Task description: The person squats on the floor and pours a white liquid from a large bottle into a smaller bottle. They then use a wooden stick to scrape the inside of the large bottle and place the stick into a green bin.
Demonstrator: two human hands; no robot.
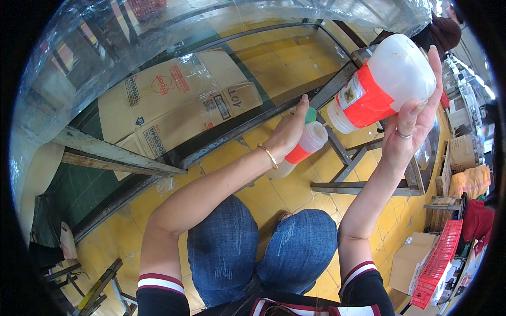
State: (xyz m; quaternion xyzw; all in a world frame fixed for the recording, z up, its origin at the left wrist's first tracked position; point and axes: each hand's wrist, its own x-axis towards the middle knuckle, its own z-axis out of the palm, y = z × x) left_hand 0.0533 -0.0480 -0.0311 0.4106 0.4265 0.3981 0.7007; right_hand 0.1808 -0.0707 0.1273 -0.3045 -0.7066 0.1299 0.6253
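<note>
My right hand (408, 129) holds up a large translucent white jug (403, 68) with a red band and a label, its fingers spread along the underside. The jug is tipped, and its open mouth points down to the left. Below that mouth, my left hand (287, 131) grips a small translucent bottle (299, 154) with a red band, its neck uncovered. A thin pale trickle seems to run between the two mouths. Beside my left thumb shows a green cap (311, 115); how it is held is hidden. My left fingers are mostly behind the bottle.
A flattened cardboard box (179, 100) lies on the low shelf of a metal-framed table draped in clear plastic (211, 21). A stool (369, 187) stands ahead on yellow floor tiles. A red crate (437, 263) and open carton (414, 263) are at right. A person (443, 31) is far right.
</note>
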